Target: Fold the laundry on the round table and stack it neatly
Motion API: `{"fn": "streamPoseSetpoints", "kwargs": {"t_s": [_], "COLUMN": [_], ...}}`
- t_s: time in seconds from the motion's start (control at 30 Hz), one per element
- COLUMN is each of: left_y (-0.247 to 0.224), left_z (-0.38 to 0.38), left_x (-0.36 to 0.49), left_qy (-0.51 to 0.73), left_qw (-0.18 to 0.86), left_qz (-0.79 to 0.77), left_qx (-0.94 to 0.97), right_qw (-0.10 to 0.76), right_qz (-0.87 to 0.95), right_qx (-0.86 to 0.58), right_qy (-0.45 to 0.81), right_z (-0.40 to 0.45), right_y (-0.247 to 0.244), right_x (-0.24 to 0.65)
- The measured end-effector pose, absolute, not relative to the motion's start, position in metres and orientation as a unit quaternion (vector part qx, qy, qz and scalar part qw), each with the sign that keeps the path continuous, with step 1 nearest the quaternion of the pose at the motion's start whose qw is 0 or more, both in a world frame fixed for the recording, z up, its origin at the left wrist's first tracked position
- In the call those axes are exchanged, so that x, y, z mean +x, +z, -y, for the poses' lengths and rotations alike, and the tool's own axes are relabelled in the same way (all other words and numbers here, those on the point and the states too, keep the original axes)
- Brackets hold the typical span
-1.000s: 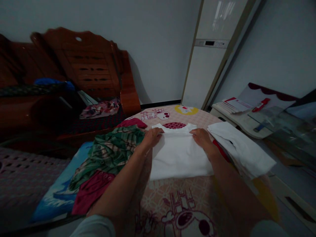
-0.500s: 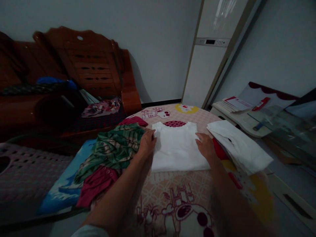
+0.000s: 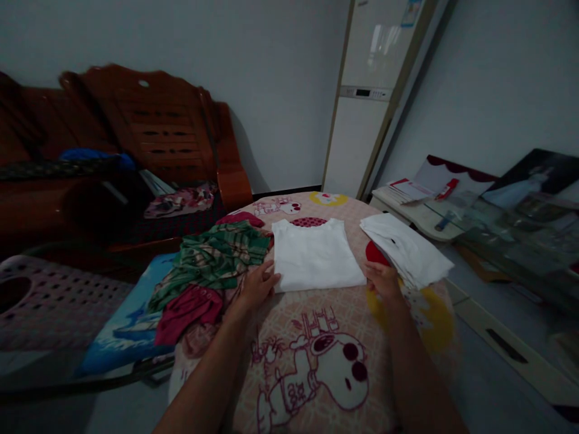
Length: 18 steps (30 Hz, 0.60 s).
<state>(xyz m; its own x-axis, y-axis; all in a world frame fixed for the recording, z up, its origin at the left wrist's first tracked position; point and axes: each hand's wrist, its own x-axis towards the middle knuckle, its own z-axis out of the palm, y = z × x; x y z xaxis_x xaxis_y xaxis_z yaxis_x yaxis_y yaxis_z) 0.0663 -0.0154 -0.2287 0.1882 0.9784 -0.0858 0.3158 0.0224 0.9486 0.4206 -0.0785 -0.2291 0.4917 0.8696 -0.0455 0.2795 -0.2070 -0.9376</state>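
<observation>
Currently: one white shirt, laid flat on tablecloth; lower corners met by left hand and right hand, both half-curled, whether pinching cannot be told. Edge-straightening apparently being done; next, even handling of both corners seems called for.

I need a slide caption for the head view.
Left hand and right hand at the near corners of a folded white garment on a patterned tablecloth.

A wooden bench stands by the wall; a tall white unit is farther right; papers lie near a red object
</observation>
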Motion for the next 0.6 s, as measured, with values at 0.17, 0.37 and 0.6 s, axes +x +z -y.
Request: {"fn": "streamPoseSetpoints", "kwargs": {"t_s": [0.17, 0.37, 0.6], "left_y": [-0.218, -0.215, -0.214], "left_z": [0.036, 0.038, 0.039], "left_x": [0.066, 0.064, 0.075], "left_qy": [0.342, 0.340, 0.271], "left_qw": [0.614, 0.692, 0.712], "left_qz": [-0.456, -0.397, -0.401], "left_qx": [0.545, 0.498, 0.509], "right_qw": [0.519, 0.589, 0.497], "right_qz": [0.346, 0.335, 0.393], "right_qx": [-0.674, -0.575, -0.580], "right_qy": [0.395, 0.458, 0.512], "right_z": [0.087, 0.090, 0.094], "right_y": [-0.225, -0.227, -0.224], "right_x": [0.415, 0.417, 0.411]}}
